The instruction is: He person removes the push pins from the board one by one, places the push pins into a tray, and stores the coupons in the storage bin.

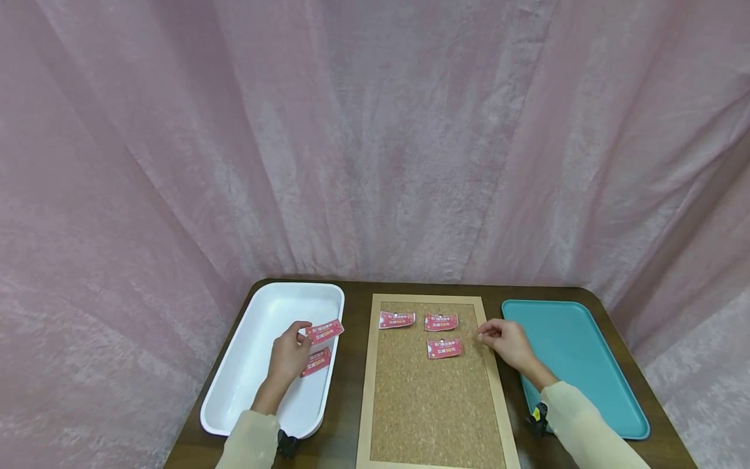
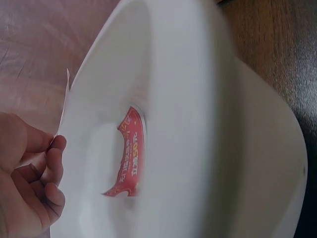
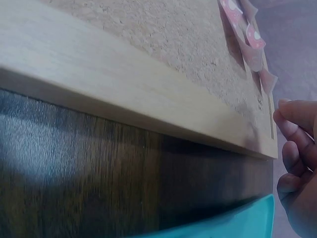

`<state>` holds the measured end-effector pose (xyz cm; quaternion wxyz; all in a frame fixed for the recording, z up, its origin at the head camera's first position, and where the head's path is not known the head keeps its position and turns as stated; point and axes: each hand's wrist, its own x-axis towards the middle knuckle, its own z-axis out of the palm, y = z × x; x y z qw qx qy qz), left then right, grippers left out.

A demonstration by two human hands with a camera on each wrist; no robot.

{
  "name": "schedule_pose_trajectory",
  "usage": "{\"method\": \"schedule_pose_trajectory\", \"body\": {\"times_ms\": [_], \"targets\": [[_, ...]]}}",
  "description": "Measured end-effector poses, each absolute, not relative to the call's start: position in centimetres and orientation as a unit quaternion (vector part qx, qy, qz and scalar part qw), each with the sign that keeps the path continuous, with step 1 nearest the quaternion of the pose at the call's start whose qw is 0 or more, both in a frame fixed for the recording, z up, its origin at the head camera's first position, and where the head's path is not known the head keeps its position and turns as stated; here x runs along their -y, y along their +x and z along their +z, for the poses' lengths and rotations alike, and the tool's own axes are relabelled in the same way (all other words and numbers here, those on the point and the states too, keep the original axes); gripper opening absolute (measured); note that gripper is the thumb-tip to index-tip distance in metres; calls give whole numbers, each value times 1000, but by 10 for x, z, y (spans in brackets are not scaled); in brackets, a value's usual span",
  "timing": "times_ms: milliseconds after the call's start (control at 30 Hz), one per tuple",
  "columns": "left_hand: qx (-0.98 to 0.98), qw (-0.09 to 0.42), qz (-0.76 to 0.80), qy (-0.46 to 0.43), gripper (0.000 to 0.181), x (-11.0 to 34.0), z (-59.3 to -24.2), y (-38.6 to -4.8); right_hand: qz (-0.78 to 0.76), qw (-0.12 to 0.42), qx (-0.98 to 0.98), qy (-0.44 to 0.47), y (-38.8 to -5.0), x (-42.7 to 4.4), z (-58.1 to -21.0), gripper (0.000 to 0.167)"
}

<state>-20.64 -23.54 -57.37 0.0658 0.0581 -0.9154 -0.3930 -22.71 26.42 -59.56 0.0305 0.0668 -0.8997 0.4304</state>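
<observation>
head view: left of the cork board (image 1: 439,410), the left hand (image 1: 289,357) pinches a red coupon (image 1: 325,332) pointing lengthwise toward the board, while the right hand (image 1: 508,340), fingertips narrow, contents unclear, hovers nearer, at its right edge.

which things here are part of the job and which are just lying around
Likely part of the job:
held coupon, in left hand
loose coupon in white tray
three coupons on corkboard

Seemingly just there:
teal tray, role unclear
pink curtain
table

Passage runs low across the corkboard (image 1: 436,407) — 3 coupons (image 1: 444,350), seemingly pinned, obstruct above.
</observation>
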Motion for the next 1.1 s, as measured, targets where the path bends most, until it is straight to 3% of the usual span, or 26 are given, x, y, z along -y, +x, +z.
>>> {"method": "schedule_pose_trajectory", "body": {"times_ms": [800,1100], "targets": [[923,42,-376,68,36,259,-582,-203,424,35,904,31,-221,-297,-598,11],[935,37,-346,69,35,264,-584,-198,405,59,912,24,-218,-312,-600,12]]}}
